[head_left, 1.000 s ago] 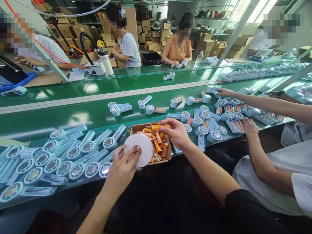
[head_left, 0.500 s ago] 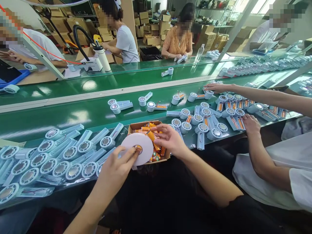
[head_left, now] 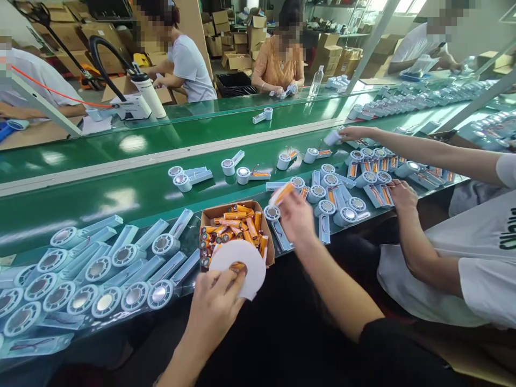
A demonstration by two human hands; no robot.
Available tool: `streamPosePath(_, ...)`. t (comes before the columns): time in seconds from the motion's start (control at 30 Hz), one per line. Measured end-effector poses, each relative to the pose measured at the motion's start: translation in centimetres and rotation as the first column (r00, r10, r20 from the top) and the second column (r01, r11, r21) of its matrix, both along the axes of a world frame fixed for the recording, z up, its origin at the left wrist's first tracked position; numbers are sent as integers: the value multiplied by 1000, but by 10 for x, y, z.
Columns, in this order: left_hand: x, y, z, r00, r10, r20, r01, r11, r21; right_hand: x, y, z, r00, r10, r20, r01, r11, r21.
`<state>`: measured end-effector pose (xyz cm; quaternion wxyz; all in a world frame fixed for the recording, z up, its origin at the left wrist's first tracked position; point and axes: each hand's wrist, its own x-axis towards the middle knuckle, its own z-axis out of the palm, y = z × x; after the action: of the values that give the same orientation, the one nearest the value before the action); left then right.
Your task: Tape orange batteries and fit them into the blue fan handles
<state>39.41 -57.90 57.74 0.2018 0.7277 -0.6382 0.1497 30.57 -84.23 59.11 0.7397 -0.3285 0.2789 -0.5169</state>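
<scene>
My left hand grips a white tape roll at the near edge of the belt, fingers closed on its lower rim. My right hand, blurred by motion, holds an orange battery lifted out to the right of an open cardboard box full of orange batteries. Pale blue fan bodies lie just under the right hand.
Many pale blue fan bodies lie in rows at the left on the green conveyor. A co-worker's hand and other hand handle more fan bodies at the right. Other people sit across the belt beside a white machine.
My right hand has left the box and swung right and up with an orange battery. The tape roll and my left hand have dropped slightly toward me.
</scene>
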Motion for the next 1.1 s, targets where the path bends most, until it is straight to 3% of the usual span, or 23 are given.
streamPosePath(0.07, 23, 3, 4, 998, -20, -53, 25, 995, 93, -13, -42, 16, 976, -199, 92, 206, 975, -78)
streamPosePath(0.1, 42, 0, 10, 994, -45, -96, 60, 986, 155, -20, -56, 22, 971, -215, 109, 227, 967, -118)
streamPosePath(0.17, 87, -24, 27, 961, -120, -251, 192, 939, 286, -33, -67, 27, 987, -140, 81, 152, 973, -173)
streamPosePath(0.23, 128, -75, 47, 908, -112, -403, 281, 876, 391, -37, -64, 23, 999, -32, 17, 35, 982, -186)
streamPosePath(0.27, 145, -110, 55, 909, -28, -417, 232, 863, 448, -36, -61, 20, 1000, 0, -6, -1, 982, -190)
streamPosePath(0.33, 167, -188, 67, 949, 233, -213, -85, 838, 539, -29, -61, 16, 999, 24, -29, -30, 976, -216)
streamPosePath(0.37, 174, -229, 69, 948, 283, -149, -161, 825, 542, -24, -63, 16, 999, 29, -39, -37, 971, -235)
streamPosePath(0.47, 191, -329, 60, 935, 353, -38, -258, 748, 612, -15, -81, 21, 994, 64, -90, -88, 953, -290)
streamPosePath(0.53, 203, -371, 49, 940, 340, 6, -253, 687, 682, -15, -96, 28, 987, 85, -137, -126, 936, -327)
streamPosePath(0.67, 228, -407, 29, 981, 193, 25, -144, 636, 758, -10, -136, 43, 968, 81, -237, -177, 889, -421)
streamPosePath(0.8, 248, -420, 18, 996, 77, -35, -19, 607, 795, 41, -191, 46, 924, 107, -367, -299, 801, -519)
streamPosePath(0.9, 260, -426, 15, 992, 60, -109, 47, 630, 775, 100, -224, 33, 778, 74, -624, -502, 670, -547)
streamPosePath(0.97, 265, -427, 13, 986, 76, -147, 58, 671, 739, 135, -236, 23, 534, -93, -840, -699, 511, -501)
streamPosePath(1.03, 266, -426, 11, 980, 106, -170, 44, 713, 700, 158, -240, 14, 275, -299, -914, -857, 354, -374)
streamPosePath(1.1, 263, -425, 9, 973, 140, -181, 17, 744, 668, 169, -241, 10, 128, -413, -902, -931, 263, -252)
